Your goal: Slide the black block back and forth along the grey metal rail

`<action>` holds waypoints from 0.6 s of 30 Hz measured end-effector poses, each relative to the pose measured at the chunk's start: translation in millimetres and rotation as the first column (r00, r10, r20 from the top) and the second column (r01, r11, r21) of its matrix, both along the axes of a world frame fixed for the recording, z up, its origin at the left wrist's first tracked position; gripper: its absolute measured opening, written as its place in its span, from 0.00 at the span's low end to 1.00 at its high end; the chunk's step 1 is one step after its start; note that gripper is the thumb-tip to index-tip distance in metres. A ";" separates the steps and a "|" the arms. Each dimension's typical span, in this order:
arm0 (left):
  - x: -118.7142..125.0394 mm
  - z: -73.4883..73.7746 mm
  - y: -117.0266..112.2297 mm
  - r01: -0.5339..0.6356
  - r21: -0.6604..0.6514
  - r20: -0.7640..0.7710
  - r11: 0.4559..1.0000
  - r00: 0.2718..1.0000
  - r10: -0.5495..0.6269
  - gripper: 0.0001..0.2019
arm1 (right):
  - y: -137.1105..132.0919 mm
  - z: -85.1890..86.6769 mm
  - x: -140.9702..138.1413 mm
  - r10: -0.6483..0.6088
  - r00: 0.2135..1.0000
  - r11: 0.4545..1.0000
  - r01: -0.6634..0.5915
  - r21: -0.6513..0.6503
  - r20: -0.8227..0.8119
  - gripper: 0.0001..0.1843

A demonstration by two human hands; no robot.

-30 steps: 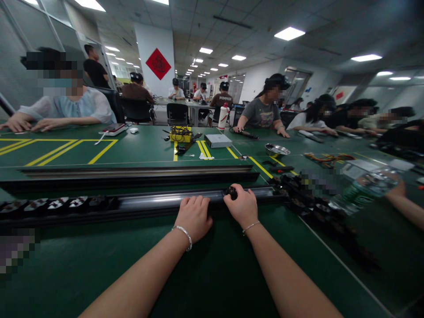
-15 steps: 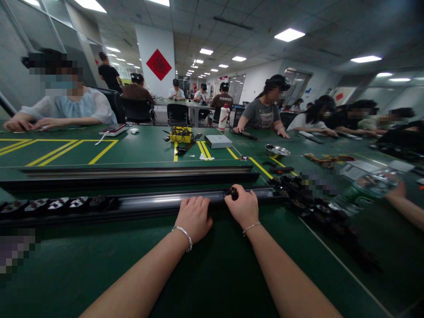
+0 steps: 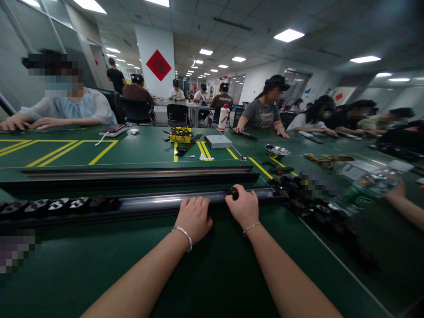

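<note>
A long black rail with a shiny metal channel [image 3: 152, 201] runs across the green table in front of me. My left hand [image 3: 194, 218] lies over its near edge, fingers curled around the rail. Just to the right, my right hand [image 3: 244, 204] pinches a small dark round part [image 3: 233, 193] at the channel; its exact kind is hidden by my fingers. Several black modules with silvery tops [image 3: 54, 204] sit in a row in the rail's left end. At the rail's right end lies a pile of similar black parts [image 3: 318, 210].
A second long black rail [image 3: 139, 174] lies parallel behind. Farther back are a yellow box with cables [image 3: 180, 134], a grey box [image 3: 217, 141], a metal bowl [image 3: 277, 150] and a white bottle [image 3: 224, 117]. At right, a person's hand touches a clear plastic bottle [image 3: 364, 192]. Other people sit around.
My hands and the rail have hardly moved. The seated person at the left has shifted their hands slightly, and a standing person in the background has moved a little to the right.
</note>
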State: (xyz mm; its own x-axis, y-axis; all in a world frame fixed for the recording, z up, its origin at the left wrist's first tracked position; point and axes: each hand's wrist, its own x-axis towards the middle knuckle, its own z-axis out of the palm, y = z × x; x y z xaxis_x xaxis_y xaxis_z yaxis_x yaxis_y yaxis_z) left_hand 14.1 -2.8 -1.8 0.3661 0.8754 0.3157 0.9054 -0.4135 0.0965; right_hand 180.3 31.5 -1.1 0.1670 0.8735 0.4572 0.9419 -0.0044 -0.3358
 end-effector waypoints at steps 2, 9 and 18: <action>0.0 -0.6 0.0 -0.003 0.001 -0.002 1.000 1.000 0.003 0.16 | -0.6 0.6 -0.8 -0.007 1.000 1.000 0.007 -0.009 0.004 0.15; 0.2 -1.3 0.5 -0.012 -0.009 -0.014 1.000 1.000 0.012 0.16 | -0.8 2.3 -0.7 -0.039 0.999 0.999 0.039 -0.037 0.006 0.16; 0.8 0.6 0.1 -0.026 -0.041 -0.021 0.999 0.999 0.025 0.17 | -1.7 3.8 -0.8 -0.035 0.999 0.998 0.034 -0.046 -0.007 0.15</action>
State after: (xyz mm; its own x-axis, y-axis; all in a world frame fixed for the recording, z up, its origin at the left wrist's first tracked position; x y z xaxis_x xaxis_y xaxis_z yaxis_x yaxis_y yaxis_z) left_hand 14.9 -2.7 -1.2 0.3491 0.8969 0.2714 0.9177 -0.3858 0.0946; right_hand 179.5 29.8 2.7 0.2011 0.8870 0.4157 0.9382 -0.0524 -0.3420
